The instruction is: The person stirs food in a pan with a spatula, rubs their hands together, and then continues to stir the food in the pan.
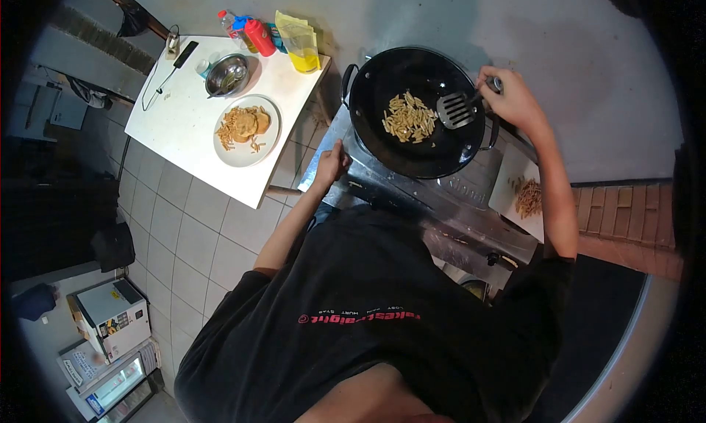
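My right hand (512, 99) is closed around the handle of a slotted spatula (457, 111). The spatula's blade is inside the black wok (375, 140), beside a heap of small yellow-brown food pieces (409, 118). The wok has two side handles and sits on a metal stove (463, 191). My left hand (333, 164) is curled into a fist at the stove's left front edge, below the wok's left handle. Nothing shows between its fingers.
At left, a white table (184, 154) holds a plate (246, 158) of food, a metal bowl (228, 75), a red bottle (259, 37) and a yellow pouch (301, 55). Brown strips (528, 198) lie on a white board (507, 180) right of the stove. A wall stands behind the wok.
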A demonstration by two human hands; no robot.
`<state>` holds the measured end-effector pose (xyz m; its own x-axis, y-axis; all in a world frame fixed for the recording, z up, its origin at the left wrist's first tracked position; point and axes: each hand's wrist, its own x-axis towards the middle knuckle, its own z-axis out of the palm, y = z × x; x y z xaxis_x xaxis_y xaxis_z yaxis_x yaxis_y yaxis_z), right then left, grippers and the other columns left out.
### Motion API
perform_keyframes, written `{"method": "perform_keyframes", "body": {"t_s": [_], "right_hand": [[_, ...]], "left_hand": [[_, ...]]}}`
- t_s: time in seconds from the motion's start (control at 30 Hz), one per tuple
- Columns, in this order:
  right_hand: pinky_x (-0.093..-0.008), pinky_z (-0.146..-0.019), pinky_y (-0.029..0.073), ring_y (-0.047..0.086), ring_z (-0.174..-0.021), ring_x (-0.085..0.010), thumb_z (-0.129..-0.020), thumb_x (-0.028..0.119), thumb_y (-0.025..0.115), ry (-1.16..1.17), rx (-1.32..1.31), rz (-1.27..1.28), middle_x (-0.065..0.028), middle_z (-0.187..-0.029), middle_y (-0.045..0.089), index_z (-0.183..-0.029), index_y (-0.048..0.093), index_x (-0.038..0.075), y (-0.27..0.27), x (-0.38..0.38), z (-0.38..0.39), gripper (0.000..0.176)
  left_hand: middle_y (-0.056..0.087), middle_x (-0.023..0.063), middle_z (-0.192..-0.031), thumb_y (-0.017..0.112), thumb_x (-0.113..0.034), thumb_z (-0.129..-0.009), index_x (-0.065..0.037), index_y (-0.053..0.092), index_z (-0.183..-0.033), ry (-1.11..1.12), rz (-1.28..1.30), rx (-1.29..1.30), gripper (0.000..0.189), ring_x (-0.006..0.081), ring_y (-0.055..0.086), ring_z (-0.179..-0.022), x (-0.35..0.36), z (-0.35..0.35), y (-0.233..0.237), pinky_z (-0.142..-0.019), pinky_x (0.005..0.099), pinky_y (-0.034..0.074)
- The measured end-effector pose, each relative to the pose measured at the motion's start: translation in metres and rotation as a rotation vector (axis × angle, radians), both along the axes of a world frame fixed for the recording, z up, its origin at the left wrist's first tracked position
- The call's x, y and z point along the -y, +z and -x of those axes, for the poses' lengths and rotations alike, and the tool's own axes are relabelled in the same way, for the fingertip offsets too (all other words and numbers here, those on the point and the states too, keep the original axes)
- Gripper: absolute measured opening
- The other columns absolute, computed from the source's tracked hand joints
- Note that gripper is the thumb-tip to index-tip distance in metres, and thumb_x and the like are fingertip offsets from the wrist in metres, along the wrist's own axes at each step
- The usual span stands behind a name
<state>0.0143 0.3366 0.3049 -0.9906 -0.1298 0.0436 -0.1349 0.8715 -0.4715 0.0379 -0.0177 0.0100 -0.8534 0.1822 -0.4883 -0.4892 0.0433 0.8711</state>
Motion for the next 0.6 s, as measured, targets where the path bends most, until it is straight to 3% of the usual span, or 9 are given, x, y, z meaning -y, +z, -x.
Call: {"method": "perform_keyframes", "body": {"t_s": [0.13,0.2,0.23,0.3,0.33,0.47,0.6], "right_hand": [[-0.0387,-0.06,0.045,0.056,-0.055,-0.0258,-0.087,0.016,0.058,0.048,-0.049,-0.014,-0.0127,-0.063,0.06,-0.088,0.061,0.001,-0.03,-0.03,0.024,0.016],[-0.0321,-0.05,0.043,0.053,-0.049,-0.0141,-0.088,0.015,0.055,-0.085,0.233,0.182,-0.0052,-0.06,0.057,-0.088,0.063,0.003,-0.039,-0.035,0.029,0.014],[-0.0321,-0.05,0.043,0.053,-0.049,-0.0141,-0.088,0.015,0.055,-0.081,0.227,0.179,-0.0052,-0.06,0.057,-0.088,0.063,0.003,-0.046,-0.036,0.031,0.014],[-0.0241,-0.043,0.039,0.05,-0.047,-0.007,-0.089,0.015,0.054,-0.187,0.39,0.451,-0.0009,-0.061,0.055,-0.09,0.063,0.005,-0.065,-0.035,0.03,0.014],[-0.0209,-0.041,0.038,0.051,-0.047,-0.0077,-0.092,0.017,0.054,-0.192,0.416,0.546,-0.0019,-0.063,0.054,-0.092,0.063,0.005,-0.076,-0.031,0.027,0.015],[-0.0222,-0.04,0.037,0.051,-0.047,-0.0095,-0.096,0.018,0.053,-0.174,0.462,0.897,-0.0049,-0.067,0.055,-0.094,0.063,0.004,-0.112,-0.014,0.014,0.017],[-0.0218,-0.041,0.037,0.05,-0.05,-0.0059,-0.098,0.017,0.053,-0.186,0.272,0.843,-0.0015,-0.065,0.054,-0.096,0.063,0.005,-0.089,0.027,-0.013,0.016]], "left_hand": [[0.042,0.0009,-0.046,0.04,-0.056,-0.1,-0.01,0.047,-0.052,0.019,-0.012,0.013,0.067,0.0122,0.036,-0.036,-0.001,0.001,0.0,-0.038,0.0285,0.024],[0.042,0.0008,-0.046,0.04,-0.056,-0.1,-0.01,0.047,-0.052,0.025,-0.003,0.022,0.068,0.0122,0.036,-0.036,-0.003,-0.001,0.006,-0.038,0.0285,0.024],[0.041,0.0007,-0.045,0.039,-0.057,-0.1,-0.01,0.046,-0.051,0.032,0.006,0.032,0.068,0.0122,0.036,-0.036,-0.003,-0.001,0.009,-0.038,0.0285,0.024],[0.041,0.0006,-0.045,0.039,-0.057,-0.1,-0.01,0.046,-0.051,0.021,0.016,0.028,0.068,0.0121,0.036,-0.036,-0.002,-0.001,0.007,-0.038,0.0284,0.024],[0.041,0.0005,-0.045,0.039,-0.057,-0.101,-0.01,0.046,-0.051,0.007,0.029,0.029,0.069,0.012,0.036,-0.036,-0.002,-0.001,0.008,-0.038,0.0283,0.024],[0.044,0.0002,-0.048,0.04,-0.064,-0.097,-0.01,0.047,-0.054,-0.009,0.004,-0.019,0.069,0.0105,0.036,-0.036,-0.001,-0.001,0.004,-0.036,0.0266,0.023],[0.045,0.0009,-0.049,0.04,-0.061,-0.099,-0.01,0.047,-0.054,-0.004,0.018,-0.025,0.068,0.0105,0.035,-0.036,-0.001,-0.001,0.003,-0.037,0.0266,0.023]]}}
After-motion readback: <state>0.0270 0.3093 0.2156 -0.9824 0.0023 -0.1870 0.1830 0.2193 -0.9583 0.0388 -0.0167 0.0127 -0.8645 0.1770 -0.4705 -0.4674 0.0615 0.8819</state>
